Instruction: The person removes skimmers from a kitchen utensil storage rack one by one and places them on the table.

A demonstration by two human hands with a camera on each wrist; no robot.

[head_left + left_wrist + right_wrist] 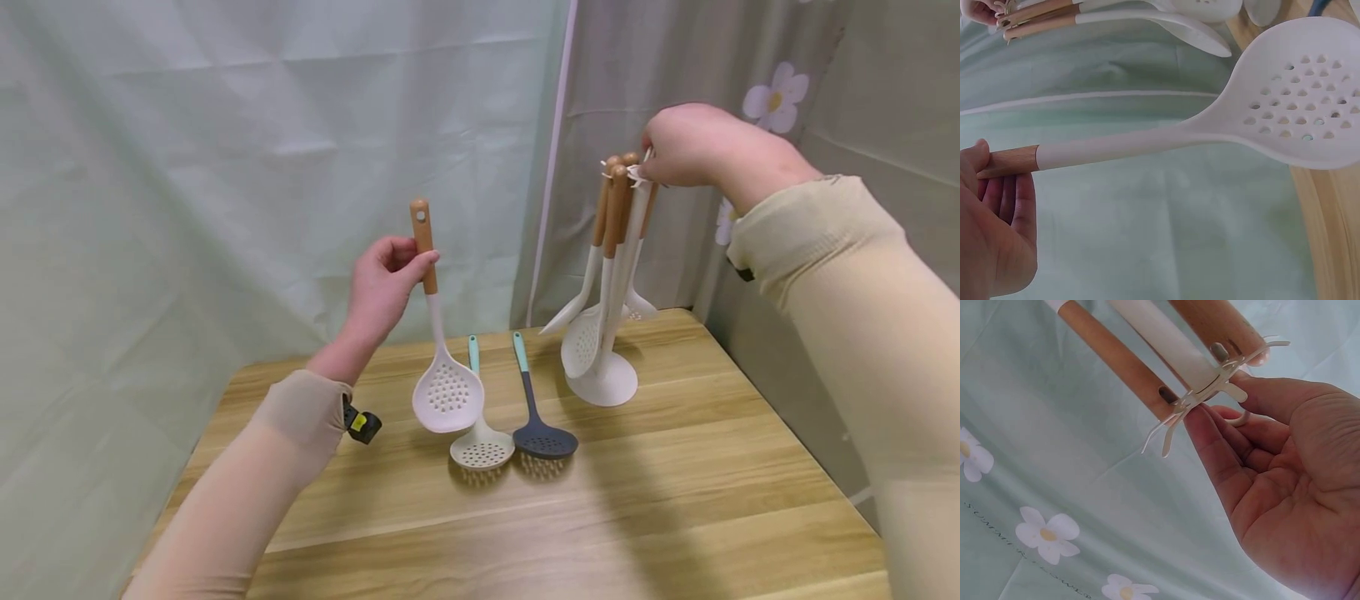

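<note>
The light wooden desk (675,500) holds a white stand with hanging spoons (607,275) near its far right corner. The right hand (693,150) pinches the stand's white hook top (1210,387). The left hand (382,287) holds a white skimmer spoon with a wooden handle (442,367) up over the desk's far middle, grip closed round the handle. A small white skimmer (482,446) and a dark grey skimmer (543,437) lie below. The stand could tip if the right hand pulls sideways.
</note>
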